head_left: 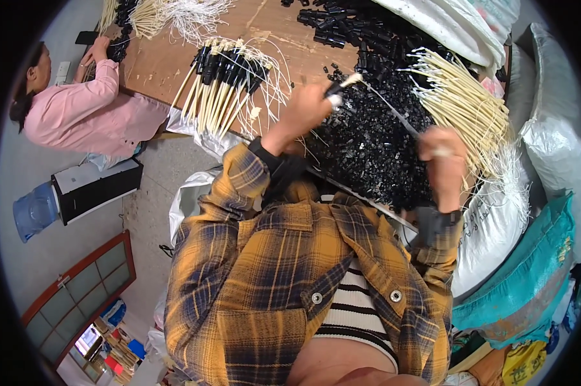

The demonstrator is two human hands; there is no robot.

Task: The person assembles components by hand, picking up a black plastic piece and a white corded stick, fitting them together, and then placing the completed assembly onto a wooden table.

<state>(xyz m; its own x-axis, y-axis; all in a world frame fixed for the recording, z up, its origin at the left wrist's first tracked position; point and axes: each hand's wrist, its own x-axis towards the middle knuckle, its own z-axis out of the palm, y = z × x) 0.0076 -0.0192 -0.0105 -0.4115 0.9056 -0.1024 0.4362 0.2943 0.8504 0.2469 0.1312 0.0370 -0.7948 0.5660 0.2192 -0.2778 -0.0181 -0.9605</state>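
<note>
My left hand [306,106] is closed around a small black plastic fitting [334,89] with a cream tip [353,79], held above a heap of small black parts [367,141]. To the right of the heap, my right hand [441,154] is closed, blurred by motion. From it a thin greyish strand or rod [390,106] runs up-left toward the cream tip; blur hides which it is. Beside my right hand lies a large bundle of cream tubes [461,109] with white cord ends. Left of my left hand sits a bunch of cream tubes with black fittings [223,80].
Larger black fittings [338,22] lie across the wooden table [168,61]. White sacks [551,141] and a teal sack [522,276] crowd the right side. At the far left another person in pink [84,112] works at the table's edge, by more cream tubes [150,18].
</note>
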